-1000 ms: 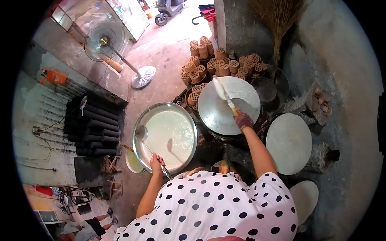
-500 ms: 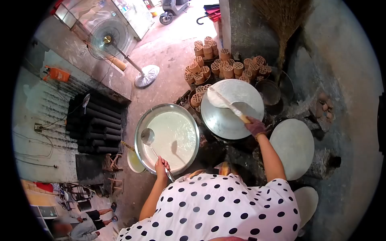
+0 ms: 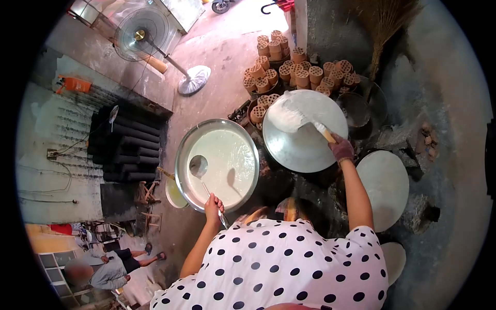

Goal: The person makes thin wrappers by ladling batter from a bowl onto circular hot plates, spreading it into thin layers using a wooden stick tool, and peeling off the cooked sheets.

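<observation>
My left hand (image 3: 213, 208) is closed round the handle of a metal ladle (image 3: 198, 166). The ladle's bowl hangs over white batter (image 3: 227, 150) in a wide metal basin (image 3: 255, 170). In a dark reddish glove, my right hand (image 3: 341, 148) grips the wooden handle of a spreader (image 3: 325, 132). The spreader's white-coated end reaches over a round metal griddle (image 3: 305, 155); whether it touches the surface I cannot tell. A streaky patch of white batter (image 3: 285, 116) lies on the griddle's upper left.
Perforated clay-coloured briquettes (image 3: 302, 78) are stacked behind the griddle. Pale round discs (image 3: 382, 191) lie at right. A standing fan (image 3: 139, 36), black briquette stacks (image 3: 132, 150) and a seated person (image 3: 108, 271) are on the left. A broom (image 3: 380, 46) leans against the wall.
The spreader has drawn back right and turned, and the batter patch on the griddle now looks streaked and wider. My left hand still holds the ladle over the basin. The camera view has shifted slightly.
</observation>
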Available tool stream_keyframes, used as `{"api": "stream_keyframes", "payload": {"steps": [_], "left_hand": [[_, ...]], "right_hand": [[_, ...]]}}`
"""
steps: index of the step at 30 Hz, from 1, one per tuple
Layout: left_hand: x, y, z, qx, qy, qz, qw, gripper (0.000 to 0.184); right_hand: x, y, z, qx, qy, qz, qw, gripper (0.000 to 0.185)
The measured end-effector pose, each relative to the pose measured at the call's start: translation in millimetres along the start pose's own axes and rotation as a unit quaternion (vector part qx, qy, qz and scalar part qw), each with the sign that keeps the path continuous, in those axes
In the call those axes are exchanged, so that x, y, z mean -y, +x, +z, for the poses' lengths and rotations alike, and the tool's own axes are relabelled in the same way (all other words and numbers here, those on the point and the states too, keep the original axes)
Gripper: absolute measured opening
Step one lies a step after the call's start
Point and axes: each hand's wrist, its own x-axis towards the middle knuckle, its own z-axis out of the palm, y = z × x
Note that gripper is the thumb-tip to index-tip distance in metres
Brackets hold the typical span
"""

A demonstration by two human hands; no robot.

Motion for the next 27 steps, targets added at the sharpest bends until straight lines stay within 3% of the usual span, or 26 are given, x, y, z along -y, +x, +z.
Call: {"api": "stream_keyframes", "payload": {"steps": [1, 3, 4, 6, 7, 8, 10, 11, 16, 18, 20, 22, 27], "left_hand": [[-0.6, -2.7, 3.2, 0.004, -0.002, -0.009, 1.000, 0.037], [0.5, -3.9, 3.7, 0.005, -0.004, -0.021, 1.000, 0.037], [2.0, -3.5, 6.1, 0.009, -0.011, -0.029, 0.999, 0.036], [5.3, -10.9, 8.4, 0.003, -0.019, -0.036, 0.999, 0.035], [6.2, -14.7, 12.0, -0.001, -0.010, -0.040, 0.999, 0.035], [7.4, -18.2, 14.5, -0.004, 0.001, -0.044, 0.999, 0.036], [12.5, -22.1, 14.6, -0.009, -0.004, -0.064, 0.998, 0.034], [15.3, -23.8, 17.6, -0.004, 0.025, -0.061, 0.998, 0.032], [20.1, -32.5, 28.8, -0.003, 0.084, -0.063, 0.995, 0.031], [35.6, -34.6, 21.1, 0.009, 0.034, -0.040, 0.999, 0.038], [33.9, -37.2, 8.0, 0.027, 0.039, -0.044, 0.998, 0.040], [39.7, -34.4, 2.9, 0.028, 0.032, -0.046, 0.998, 0.039], [33.5, -21.3, -3.6, 0.055, 0.051, -0.070, 0.995, 0.036]], "right_hand": [[3.7, 3.1, 4.7, 0.002, 0.000, 0.001, 1.000, 0.049], [7.4, 5.1, 17.2, 0.018, -0.142, -0.089, 0.986, 0.048], [3.1, 3.3, 14.6, 0.021, -0.144, -0.090, 0.985, 0.048], [-18.6, -6.0, 1.7, 0.093, -0.088, -0.223, 0.966, 0.049], [-24.3, -4.3, -9.7, 0.124, -0.035, -0.242, 0.962, 0.049], [-25.6, 0.0, -11.9, 0.130, -0.035, -0.241, 0.961, 0.049], [6.0, 1.3, -26.3, -0.022, -0.218, -0.174, 0.960, 0.048], [22.4, 3.7, -24.4, -0.042, -0.157, -0.140, 0.977, 0.046], [-3.7, -6.2, -5.1, 0.042, -0.182, -0.252, 0.949, 0.043], [-30.0, -5.8, -29.1, 0.135, -0.144, -0.304, 0.932, 0.048], [-53.8, 14.1, -26.7, 0.140, -0.052, -0.229, 0.962, 0.049], [3.8, 1.7, -30.1, 0.001, -0.107, -0.173, 0.979, 0.041], [1.2, -41.3, -17.7, 0.043, -0.185, -0.220, 0.957, 0.043]]}}
